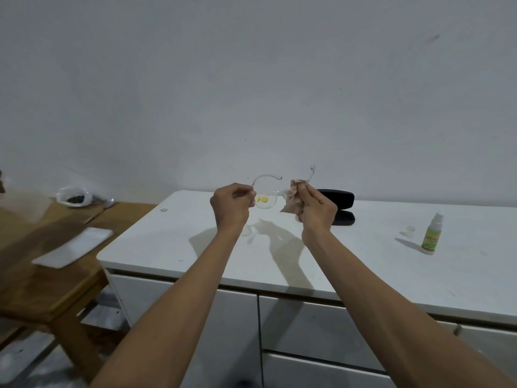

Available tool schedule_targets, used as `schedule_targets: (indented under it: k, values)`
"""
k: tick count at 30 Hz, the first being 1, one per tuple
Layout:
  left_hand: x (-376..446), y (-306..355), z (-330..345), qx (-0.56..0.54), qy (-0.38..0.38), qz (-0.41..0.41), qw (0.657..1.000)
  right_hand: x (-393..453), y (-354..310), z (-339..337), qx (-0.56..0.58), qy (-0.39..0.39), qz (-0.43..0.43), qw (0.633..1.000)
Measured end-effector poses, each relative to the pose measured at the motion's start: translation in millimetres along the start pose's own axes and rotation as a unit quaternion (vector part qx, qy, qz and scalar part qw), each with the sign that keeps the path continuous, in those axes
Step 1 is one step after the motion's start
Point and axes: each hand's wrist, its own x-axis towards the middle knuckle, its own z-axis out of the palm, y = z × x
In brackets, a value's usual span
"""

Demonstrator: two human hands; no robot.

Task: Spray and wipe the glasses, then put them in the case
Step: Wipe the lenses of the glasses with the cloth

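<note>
Held in the air above the counter (363, 261), the glasses (265, 201) lie left-right between the hands, left hand (230, 204) pinching the left end, right hand (317, 207) pinching a cloth (292, 198) on the right lens, with the open case (340, 207) just right, nearer the right hand.

head cam | 1 wide view – forward and down | near over white cabinet top (195, 247) | faces wall (251, 79)

White wall (251, 79), white cabinet (307, 264) w/ wooden table (42, 275).
</note>
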Motion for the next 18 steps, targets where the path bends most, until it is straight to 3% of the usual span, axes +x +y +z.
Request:
schedule_targets:
  k: [4, 9, 18]
  values:
    - [-7, 9, 9, -0.015, -0.009, 0.006, 1.000, 2, 5, 12, -0.042, 0.049, -0.033, 0.997]
    - [-9, 11, 14, -0.010, 0.007, 0.003, 1.000, 1, 12, 10, -0.121, 0.051, -0.081, 0.988]
    - [-3, 0, 7, 0.041, 0.032, -0.018, 0.999, 4, 11, -4, -0.185, 0.058, -0.015, 0.981]
